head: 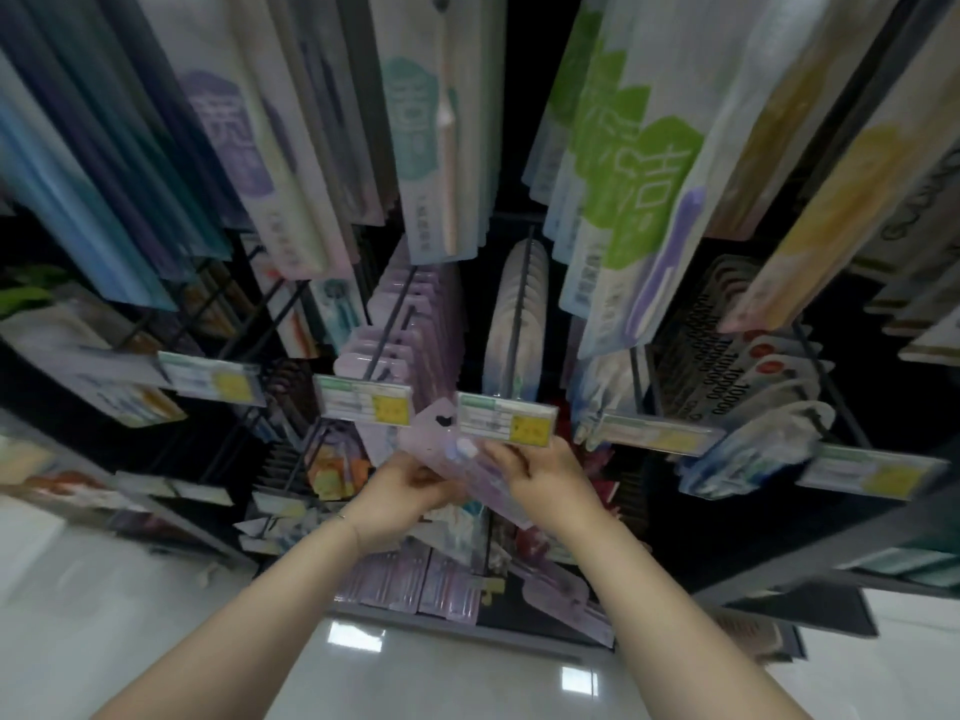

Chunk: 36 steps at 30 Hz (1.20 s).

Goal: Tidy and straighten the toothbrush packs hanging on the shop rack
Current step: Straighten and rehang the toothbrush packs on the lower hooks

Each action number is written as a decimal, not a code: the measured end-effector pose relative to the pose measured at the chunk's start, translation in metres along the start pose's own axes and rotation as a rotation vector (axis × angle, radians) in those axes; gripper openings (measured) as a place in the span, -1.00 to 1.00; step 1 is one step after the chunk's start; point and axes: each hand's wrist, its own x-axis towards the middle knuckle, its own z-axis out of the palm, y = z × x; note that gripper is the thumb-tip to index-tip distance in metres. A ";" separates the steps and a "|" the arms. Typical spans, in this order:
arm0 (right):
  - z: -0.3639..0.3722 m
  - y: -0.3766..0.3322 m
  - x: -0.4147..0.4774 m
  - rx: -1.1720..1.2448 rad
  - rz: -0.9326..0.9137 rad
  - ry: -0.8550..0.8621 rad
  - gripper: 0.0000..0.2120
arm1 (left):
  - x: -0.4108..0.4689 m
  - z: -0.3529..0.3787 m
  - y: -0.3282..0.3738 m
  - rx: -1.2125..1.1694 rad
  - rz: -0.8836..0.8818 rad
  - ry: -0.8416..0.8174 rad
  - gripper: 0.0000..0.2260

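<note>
A pale purple toothbrush pack [441,439] is held off the rack in both hands, tilted, its hang hole at the upper end. My left hand [402,488] grips its lower left side. My right hand [540,478] grips its right side from above. Just above hangs a row of matching purple packs [415,324] on a black peg, behind a price tag [363,402]. To the right, a peg of white packs [517,314] carries another price tag [506,420], which the held pack partly slides under.
Long packs with purple, teal and green labels [618,174] hang overhead. More pegs and price tags [657,436] stick out left and right at hand level. Lower pegs hold pink packs [415,584]. A shiny white floor [363,678] lies below.
</note>
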 end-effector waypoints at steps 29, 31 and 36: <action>0.066 -0.040 0.024 0.264 0.015 0.243 -0.70 | -0.014 -0.071 0.037 0.187 0.078 0.196 -0.78; 0.067 -0.040 0.023 0.270 0.066 0.193 -0.82 | -0.012 -0.073 0.036 0.221 0.071 0.245 -0.85; 0.060 -0.021 0.018 0.401 0.194 0.242 -0.84 | -0.008 -0.075 0.012 0.447 -0.158 0.274 -0.80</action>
